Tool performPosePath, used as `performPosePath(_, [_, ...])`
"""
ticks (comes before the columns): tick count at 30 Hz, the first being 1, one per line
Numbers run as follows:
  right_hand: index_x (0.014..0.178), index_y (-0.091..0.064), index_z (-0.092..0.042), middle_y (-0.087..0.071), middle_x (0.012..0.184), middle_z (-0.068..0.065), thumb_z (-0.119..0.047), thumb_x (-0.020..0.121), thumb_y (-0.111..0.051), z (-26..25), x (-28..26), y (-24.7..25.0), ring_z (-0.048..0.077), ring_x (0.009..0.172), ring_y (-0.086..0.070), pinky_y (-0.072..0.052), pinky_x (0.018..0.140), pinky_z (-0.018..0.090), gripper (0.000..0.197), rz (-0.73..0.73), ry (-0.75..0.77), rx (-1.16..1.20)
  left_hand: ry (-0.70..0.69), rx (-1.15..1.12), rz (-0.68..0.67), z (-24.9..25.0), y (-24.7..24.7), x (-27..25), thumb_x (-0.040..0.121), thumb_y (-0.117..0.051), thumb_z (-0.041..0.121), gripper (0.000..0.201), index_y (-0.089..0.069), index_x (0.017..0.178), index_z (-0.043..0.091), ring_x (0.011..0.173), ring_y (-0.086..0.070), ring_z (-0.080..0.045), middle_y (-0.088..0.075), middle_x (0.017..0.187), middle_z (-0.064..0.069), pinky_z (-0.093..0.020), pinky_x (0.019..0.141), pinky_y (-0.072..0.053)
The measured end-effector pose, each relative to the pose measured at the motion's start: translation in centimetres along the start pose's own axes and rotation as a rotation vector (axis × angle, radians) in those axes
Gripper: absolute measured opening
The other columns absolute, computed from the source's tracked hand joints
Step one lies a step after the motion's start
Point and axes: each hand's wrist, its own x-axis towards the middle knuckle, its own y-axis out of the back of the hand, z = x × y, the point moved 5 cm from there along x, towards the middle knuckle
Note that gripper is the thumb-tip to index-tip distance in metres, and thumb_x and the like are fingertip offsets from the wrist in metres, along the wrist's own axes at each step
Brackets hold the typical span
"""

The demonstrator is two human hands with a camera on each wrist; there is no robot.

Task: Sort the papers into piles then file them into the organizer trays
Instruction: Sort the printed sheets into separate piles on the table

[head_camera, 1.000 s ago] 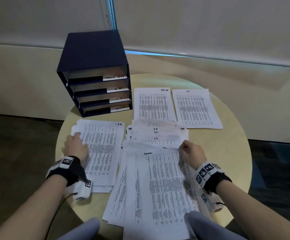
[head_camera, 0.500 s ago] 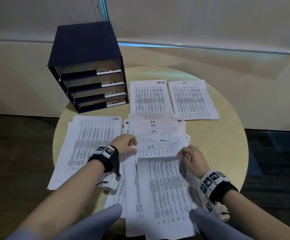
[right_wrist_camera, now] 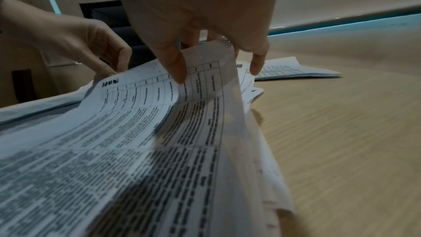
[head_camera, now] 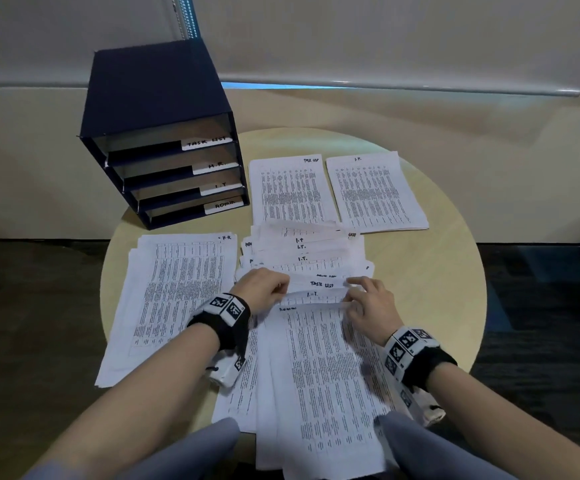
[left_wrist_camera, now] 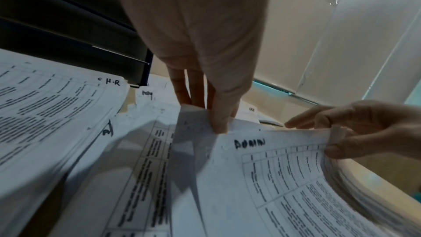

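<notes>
Both hands work the top sheet marked ADMIN [head_camera: 319, 368] of the fanned, unsorted stack [head_camera: 302, 258] in the middle of the round table [head_camera: 437, 289] — the left hand [head_camera: 264, 289] pinches its far left corner between thumb and fingers, the right hand [head_camera: 371, 306] pinches its far right corner, which curls up off the papers below. Beneath that raised edge show sheets marked I.T. and TASK LIST. To the left lies the H.R pile [head_camera: 174, 299]; at the far side lie the TASK LIST pile [head_camera: 290, 192] and, just beside it, the I.T. pile [head_camera: 375, 192]. The dark organizer [head_camera: 153, 95] stands at the table's far left, its 4 trays labelled TASK LIST, H.R, I.T and ADMIN
</notes>
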Motion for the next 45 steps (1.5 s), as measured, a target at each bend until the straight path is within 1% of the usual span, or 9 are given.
performPosePath(5, [0.094,-0.064,-0.017,-0.043,0.140,-0.005,-0.014,0.084,-0.051,-0.3,-0.7,-0.5,0.021,0.130,-0.032,-0.029,0.104,0.044,0.017,-0.048,-0.045,-0.002,-0.104,0.067,0.006,0.5,-0.5,0.0,0.093,-0.056,0.020,0.009,-0.055,0.085,0.022,0.092,-0.058,-0.021,-0.064,0.098,0.001,-0.034,0.086,-0.048])
performPosePath(10, [0.095,-0.064,-0.019,-0.042,0.140,-0.004,-0.016,0.085,-0.051,-0.2,-0.6,-0.8,0.019,0.131,-0.031,-0.025,0.108,0.043,0.016,-0.096,-0.056,0.004,-0.114,0.168,-0.047,0.1,-1.0,0.3,0.087,-0.063,0.018,0.018,-0.059,0.105,0.019,0.137,-0.030,-0.021,-0.037,0.147,-0.001,-0.041,0.118,-0.011])
performPosePath(17, [0.085,-0.063,-0.020,-0.037,0.146,-0.003,-0.017,0.082,-0.053,0.6,1.0,-0.5,0.022,0.137,-0.026,-0.023,0.111,0.048,0.012,-0.166,0.050,-0.029,-0.149,0.124,0.045,1.4,-1.2,0.0,0.094,-0.052,0.015,0.008,-0.057,0.100,0.015,0.097,-0.048,-0.017,-0.054,0.111,0.002,-0.034,0.089,-0.046])
performPosePath(22, [0.087,-0.063,-0.021,-0.047,0.133,-0.002,-0.017,0.079,-0.052,1.1,1.4,-0.6,0.021,0.128,-0.036,-0.023,0.110,0.047,0.014,-0.205,0.102,-0.040,-0.157,0.031,0.059,2.0,-2.8,-1.7,0.098,-0.038,0.019,0.008,-0.044,0.096,0.023,0.077,-0.049,-0.011,-0.050,0.094,0.007,-0.033,0.074,-0.050])
performPosePath(27, [0.085,-0.063,-0.021,-0.048,0.117,-0.001,-0.017,0.077,-0.056,0.4,0.6,-0.9,0.020,0.116,-0.044,-0.027,0.105,0.040,0.011,-0.161,0.133,-0.026,0.114,-0.287,0.175,1.0,-1.7,-1.7,0.103,-0.029,0.025,0.023,-0.041,0.122,0.019,0.099,-0.058,-0.013,-0.049,0.118,0.003,-0.028,0.087,-0.050])
performPosePath(31, [0.080,-0.063,-0.019,-0.040,0.140,0.002,-0.019,0.079,-0.057,-0.1,0.4,-1.1,0.021,0.130,-0.034,-0.022,0.111,0.045,0.006,-0.146,0.121,-0.037,0.293,-0.247,0.080,-1.6,-1.6,0.9,0.100,-0.036,0.010,0.039,-0.038,0.138,0.016,0.116,-0.053,-0.021,-0.039,0.140,-0.004,-0.037,0.102,-0.042])
performPosePath(35, [0.081,-0.063,-0.019,-0.035,0.145,0.005,-0.021,0.081,-0.057,0.0,1.3,-1.1,0.023,0.135,-0.029,-0.025,0.110,0.047,0.007,-0.188,0.035,-0.044,0.263,-0.171,0.001,-1.1,-1.1,1.8,0.095,-0.046,0.012,0.041,-0.046,0.135,0.016,0.112,-0.051,-0.020,-0.044,0.131,-0.003,-0.035,0.099,-0.042])
performPosePath(40, [0.085,-0.066,-0.017,-0.048,0.101,0.001,-0.020,0.081,-0.054,-0.8,2.0,-0.4,0.019,0.098,-0.047,-0.038,0.097,0.043,0.013,-0.137,0.043,-0.018,0.185,-0.085,0.095,-1.3,-0.2,0.9,0.091,-0.055,0.024,0.035,-0.052,0.126,0.023,0.105,-0.052,-0.019,-0.050,0.118,0.000,-0.036,0.095,-0.044])
performPosePath(45, [0.082,-0.061,-0.022,-0.043,0.097,-0.004,-0.017,0.077,-0.054,-1.0,0.7,-0.4,0.017,0.096,-0.046,-0.031,0.103,0.045,0.009,-0.133,0.160,-0.090,0.104,0.100,0.064,-2.0,0.6,1.1,0.091,-0.056,0.039,0.032,-0.058,0.122,0.032,0.108,-0.040,-0.017,-0.053,0.112,0.004,-0.036,0.094,-0.034])
